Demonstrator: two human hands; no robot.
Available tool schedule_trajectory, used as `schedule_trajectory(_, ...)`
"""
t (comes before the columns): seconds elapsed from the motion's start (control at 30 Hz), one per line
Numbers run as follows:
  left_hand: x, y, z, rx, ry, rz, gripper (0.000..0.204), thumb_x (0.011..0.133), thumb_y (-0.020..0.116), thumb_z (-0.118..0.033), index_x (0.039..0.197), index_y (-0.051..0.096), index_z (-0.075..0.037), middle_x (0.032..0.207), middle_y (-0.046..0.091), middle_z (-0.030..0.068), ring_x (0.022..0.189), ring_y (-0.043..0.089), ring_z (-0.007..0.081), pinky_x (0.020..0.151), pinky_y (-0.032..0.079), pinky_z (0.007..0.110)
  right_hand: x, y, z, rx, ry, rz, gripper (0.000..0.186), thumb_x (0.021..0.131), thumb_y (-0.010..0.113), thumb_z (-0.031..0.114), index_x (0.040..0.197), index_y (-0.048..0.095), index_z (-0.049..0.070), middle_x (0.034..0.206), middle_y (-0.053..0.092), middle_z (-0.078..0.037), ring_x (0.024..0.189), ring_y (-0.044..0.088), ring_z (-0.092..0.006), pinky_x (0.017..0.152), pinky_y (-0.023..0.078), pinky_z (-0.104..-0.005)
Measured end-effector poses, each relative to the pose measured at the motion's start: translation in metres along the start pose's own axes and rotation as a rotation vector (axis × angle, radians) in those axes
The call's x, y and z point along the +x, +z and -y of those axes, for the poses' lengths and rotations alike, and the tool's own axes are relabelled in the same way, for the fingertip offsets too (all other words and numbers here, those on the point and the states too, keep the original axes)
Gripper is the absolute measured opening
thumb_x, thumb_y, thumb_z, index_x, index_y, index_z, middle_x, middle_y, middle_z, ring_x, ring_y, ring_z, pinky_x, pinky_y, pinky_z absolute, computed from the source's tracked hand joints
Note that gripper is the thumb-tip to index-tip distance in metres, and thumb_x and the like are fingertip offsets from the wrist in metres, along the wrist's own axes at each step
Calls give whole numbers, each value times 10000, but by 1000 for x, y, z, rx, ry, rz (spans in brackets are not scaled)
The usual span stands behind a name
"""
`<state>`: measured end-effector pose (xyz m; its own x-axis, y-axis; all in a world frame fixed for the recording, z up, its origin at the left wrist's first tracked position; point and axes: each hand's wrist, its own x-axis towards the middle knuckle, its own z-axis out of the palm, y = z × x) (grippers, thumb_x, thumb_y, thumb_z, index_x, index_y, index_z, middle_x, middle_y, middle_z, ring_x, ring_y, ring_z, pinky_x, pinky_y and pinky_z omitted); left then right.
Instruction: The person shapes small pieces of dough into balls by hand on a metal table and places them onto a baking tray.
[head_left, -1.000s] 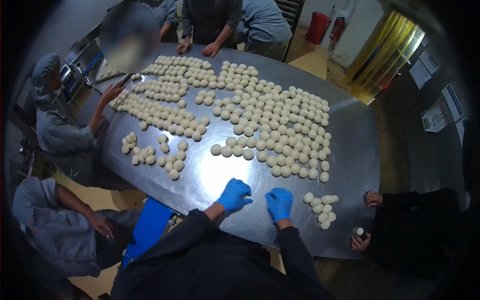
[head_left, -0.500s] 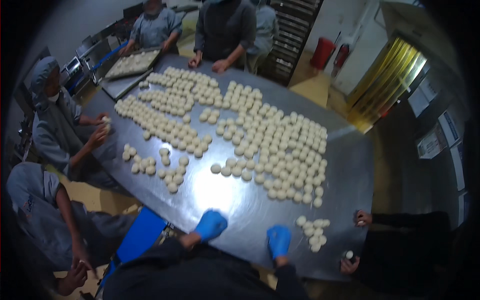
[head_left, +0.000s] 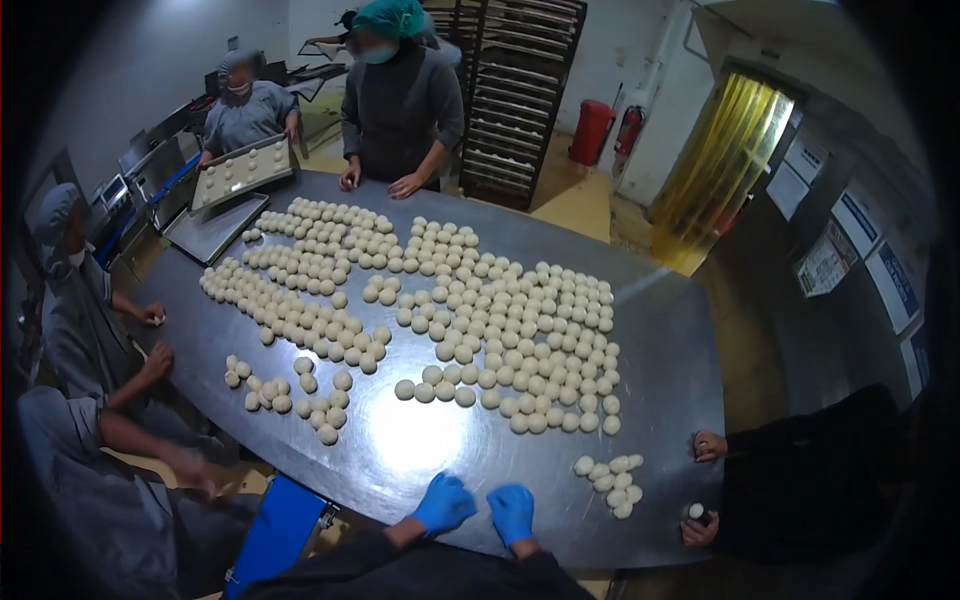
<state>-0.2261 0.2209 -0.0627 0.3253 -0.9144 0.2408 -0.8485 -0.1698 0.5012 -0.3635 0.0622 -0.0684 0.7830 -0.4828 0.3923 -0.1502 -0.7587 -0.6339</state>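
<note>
My left hand (head_left: 445, 503), in a blue glove, is at the near edge of the steel table (head_left: 660, 350), fingers curled inward. Close to its right is my right hand (head_left: 511, 512), also blue-gloved and curled, a small gap between them. The undersides of both hands are hidden, so whatever they might hold cannot be seen. Beyond them, many pale dough balls (head_left: 530, 350) lie in tight rows across the table. A smaller cluster of dough balls (head_left: 325, 412) sits ahead to the left, and another cluster (head_left: 612, 482) lies right of my right hand.
At the far left a co-worker tilts a tray of dough pieces (head_left: 240, 172) above an empty-looking tray (head_left: 215, 228). Other people stand along the left and far sides. At right, a dark-sleeved person's hands (head_left: 708, 446) rest by the table edge. A tall rack (head_left: 515, 100) stands behind.
My hands have moved closer together, the right one shifting left. The co-worker at the far left has raised and tilted the tray. My view has shifted, showing more of the far side.
</note>
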Motion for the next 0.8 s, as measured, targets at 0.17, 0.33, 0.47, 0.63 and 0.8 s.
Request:
schedule_trajectory(0.17, 44, -46, 37, -98, -31, -4, 199, 813, 757, -292, 728, 678, -131, 771, 656, 85, 834, 617, 319, 807, 442, 460, 77, -28, -15, -184, -33, 80, 204, 795, 738, 231, 691, 679, 65, 771, 668, -138, 737, 618, -366, 697, 463, -491)
schedule_trajectory(0.33, -43, -6, 40, -236, -24, 88, 177, 791, 744, -265, 708, 690, -118, 778, 666, 105, 841, 626, 335, 831, 452, 480, 12, -34, -27, -110, 76, 144, 225, 794, 740, 261, 682, 674, 77, 722, 655, -142, 719, 631, -366, 684, 481, -479)
schedule_trajectory(0.47, 41, 4, 23, -154, -58, -13, 172, 804, 752, -275, 749, 701, -120, 799, 670, 103, 837, 632, 310, 832, 448, 456, 50, 22, -6, -137, -69, 135, 193, 787, 744, 243, 699, 686, 82, 728, 657, -145, 717, 630, -366, 682, 481, -474)
schedule_trajectory(0.63, -4, -53, 71, -109, -253, 90, 170, 755, 762, -276, 691, 690, -135, 764, 680, 62, 800, 629, 325, 776, 457, 456, 40, -38, -21, -180, 66, 99, 161, 785, 749, 270, 736, 714, 121, 817, 687, -114, 807, 631, -333, 811, 452, -499)
schedule_trajectory(0.8, 23, -22, 12, -64, -72, 128, 204, 799, 668, -229, 622, 641, -131, 740, 647, 138, 769, 610, 352, 751, 450, 463, 16, 12, 4, -119, -3, -12, 222, 768, 772, 235, 672, 685, 55, 758, 656, -173, 743, 626, -364, 694, 471, -480)
